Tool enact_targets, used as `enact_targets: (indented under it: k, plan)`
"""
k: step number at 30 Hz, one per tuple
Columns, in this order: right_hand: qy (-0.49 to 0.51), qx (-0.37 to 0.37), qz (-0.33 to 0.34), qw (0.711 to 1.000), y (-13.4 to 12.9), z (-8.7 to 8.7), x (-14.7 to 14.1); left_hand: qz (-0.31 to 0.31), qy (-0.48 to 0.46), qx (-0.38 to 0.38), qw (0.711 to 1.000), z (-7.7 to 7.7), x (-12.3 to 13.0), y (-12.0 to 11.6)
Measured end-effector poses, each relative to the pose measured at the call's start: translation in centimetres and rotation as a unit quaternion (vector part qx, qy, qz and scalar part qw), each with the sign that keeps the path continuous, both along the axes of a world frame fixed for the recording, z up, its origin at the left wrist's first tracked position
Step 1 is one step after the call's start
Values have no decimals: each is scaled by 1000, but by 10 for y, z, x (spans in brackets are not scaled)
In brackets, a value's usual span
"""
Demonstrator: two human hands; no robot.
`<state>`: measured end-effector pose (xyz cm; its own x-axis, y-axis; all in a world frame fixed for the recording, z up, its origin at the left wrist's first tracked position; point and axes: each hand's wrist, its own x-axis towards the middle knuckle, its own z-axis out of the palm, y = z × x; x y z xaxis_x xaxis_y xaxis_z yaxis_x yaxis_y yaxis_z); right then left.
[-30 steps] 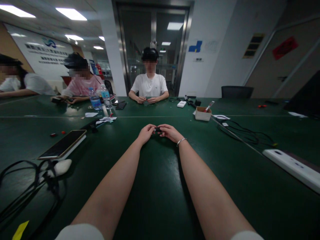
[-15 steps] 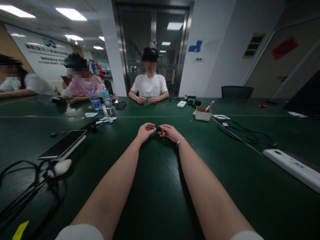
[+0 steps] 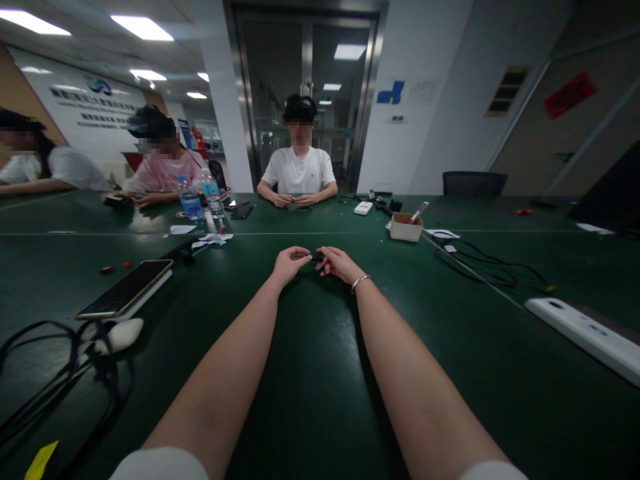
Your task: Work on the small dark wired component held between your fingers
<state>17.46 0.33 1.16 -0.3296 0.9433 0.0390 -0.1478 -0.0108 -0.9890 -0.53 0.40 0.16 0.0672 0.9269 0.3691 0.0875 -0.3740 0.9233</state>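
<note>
- While our left hand (image 3: 290, 265) pinches one end of a small black piece (image 3: 317, 257), our right hand (image 3: 340, 264) grips its other end, lower fingers loosely curled.
- We have that piece between our fingertips, over the green table (image 3: 320, 373); it is too small for us to identify.
- Beyond our right hand stands a small open box (image 3: 406, 231).

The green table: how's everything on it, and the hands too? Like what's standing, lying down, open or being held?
Left hand: fingers pinched at the small dark piece
Right hand: gripping its other end
Small dark piece: held between both hands; too small to identify
Phone: lying screen up, dark
Two water bottles: upright
Small box: open-topped
Pen-like stick: leaning out of the box
</note>
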Motion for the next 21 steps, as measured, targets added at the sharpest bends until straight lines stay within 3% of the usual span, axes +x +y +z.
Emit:
enact_targets:
  k: [5,10,15,21]
  plan:
    - [49,33,12,998,-2,0,3,8,-8,-10,1000,1,0,0]
    - [-7,1,-4,1000,1,0,-1,3,-14,-18,1000,1,1,0]
    - [22,44,11,999,-1,0,2,11,-19,-27,999,2,2,-1]
    - [-6,-5,-2,1000,1,1,-1,12,-31,-25,999,2,2,0]
